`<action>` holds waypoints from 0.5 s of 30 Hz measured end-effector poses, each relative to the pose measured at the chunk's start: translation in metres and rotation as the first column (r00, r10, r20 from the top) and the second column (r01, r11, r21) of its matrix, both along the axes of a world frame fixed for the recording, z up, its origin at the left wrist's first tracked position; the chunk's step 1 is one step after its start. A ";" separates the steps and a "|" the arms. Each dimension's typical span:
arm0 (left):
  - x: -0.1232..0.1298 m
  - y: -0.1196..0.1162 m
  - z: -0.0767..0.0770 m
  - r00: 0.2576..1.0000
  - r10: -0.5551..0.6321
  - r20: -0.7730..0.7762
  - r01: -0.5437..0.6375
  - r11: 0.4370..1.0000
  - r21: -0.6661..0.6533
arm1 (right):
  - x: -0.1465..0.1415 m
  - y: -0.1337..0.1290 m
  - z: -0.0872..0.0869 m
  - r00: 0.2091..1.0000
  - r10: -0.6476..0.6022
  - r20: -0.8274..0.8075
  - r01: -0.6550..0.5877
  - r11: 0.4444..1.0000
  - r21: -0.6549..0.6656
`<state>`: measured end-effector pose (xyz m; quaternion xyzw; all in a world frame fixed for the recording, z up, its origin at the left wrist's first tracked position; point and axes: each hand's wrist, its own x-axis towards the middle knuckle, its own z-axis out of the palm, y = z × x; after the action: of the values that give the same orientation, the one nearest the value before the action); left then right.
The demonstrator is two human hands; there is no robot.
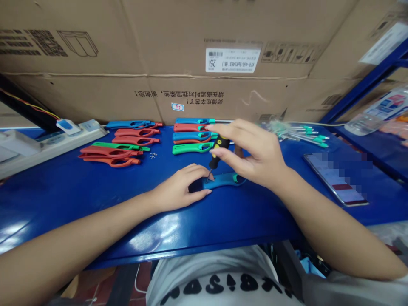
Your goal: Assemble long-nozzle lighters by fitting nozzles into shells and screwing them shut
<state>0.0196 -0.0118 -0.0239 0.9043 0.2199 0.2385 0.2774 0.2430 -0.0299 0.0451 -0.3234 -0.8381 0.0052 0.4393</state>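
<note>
A blue lighter-shaped casing (pixel 223 180) with a green trigger lies flat on the blue table (pixel 153 236). My left hand (pixel 183 189) grips its left end between thumb and fingers. Above it, my right hand (pixel 251 153) is closed around a small black and yellow screwdriver (pixel 216 158), tilted, with its tip down at the casing near my left fingertips. Whether the tip sits in a screw is too small to tell. Behind my hands lie several assembled casings, among them a green one (pixel 191 148). Several loose screws (pixel 153 156) rest left of these.
Red, orange, green and blue half casings (pixel 135 141) lie at the back left beside a white power strip (pixel 57 146). Metal rods with green parts (pixel 307 134) and a phone (pixel 334 178) are on the right. A cardboard box (pixel 178 42) stands behind.
</note>
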 end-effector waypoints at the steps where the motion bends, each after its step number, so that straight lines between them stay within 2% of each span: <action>1: 0.000 0.000 0.000 1.000 0.001 0.000 -0.001 1.000 -0.002 | -0.001 0.000 0.000 1.000 0.019 -0.006 -0.019 0.999 -0.035; 4: 0.000 0.001 0.000 1.000 0.005 -0.008 -0.005 1.000 0.002 | -0.003 -0.001 -0.002 0.996 0.071 -0.056 -0.077 0.990 -0.117; 8: -0.001 0.001 -0.002 1.000 0.001 -0.005 -0.001 1.000 0.006 | -0.004 -0.001 -0.004 0.998 0.003 -0.055 -0.003 1.000 -0.002; 13: -0.001 0.002 -0.003 1.000 0.006 -0.003 -0.006 1.000 0.002 | -0.005 0.000 -0.005 0.995 0.075 -0.073 -0.082 0.991 -0.102; 15: -0.001 0.001 -0.003 1.000 0.008 -0.008 -0.008 1.000 -0.001 | -0.005 0.001 -0.005 0.996 0.052 -0.069 -0.055 0.998 -0.041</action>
<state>0.0184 -0.0105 -0.0269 0.9042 0.2248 0.2360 0.2760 0.2384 -0.0284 0.0402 -0.3097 -0.8307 0.0462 0.4603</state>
